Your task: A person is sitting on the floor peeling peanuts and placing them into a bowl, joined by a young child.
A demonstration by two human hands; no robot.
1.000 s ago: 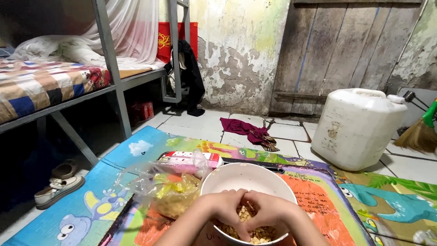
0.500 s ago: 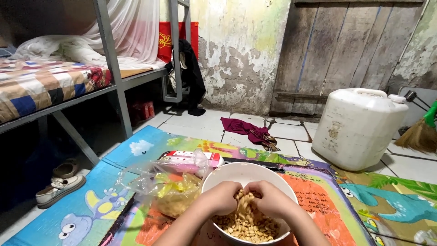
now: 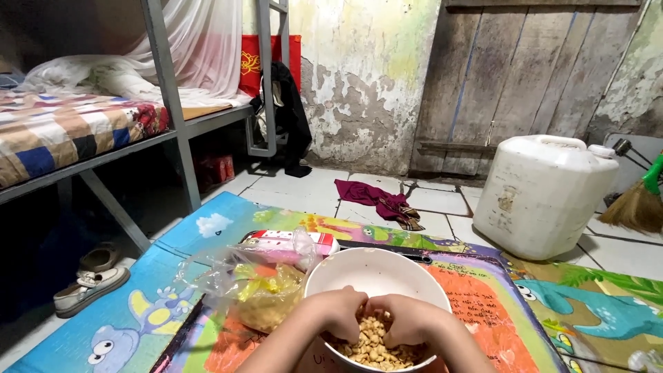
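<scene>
White bowl (image 3: 376,276): round, deep, upright, positioned on a colourful play mat on the floor, just beside a clear plastic bag. Contents: pale yellow-tan kernels (image 3: 369,345), small and loose, heaped in the near part of the bowl bottom; the far inner wall is bare. The exact kind of kernel cannot be determined.

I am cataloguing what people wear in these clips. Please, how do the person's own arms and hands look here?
Both forearms are bare, with no sleeve in view. The left hand and the right hand carry no glove; no ring, watch or bracelet can be seen. The fingers are short and rounded. The upper arms lie outside the picture.
</scene>
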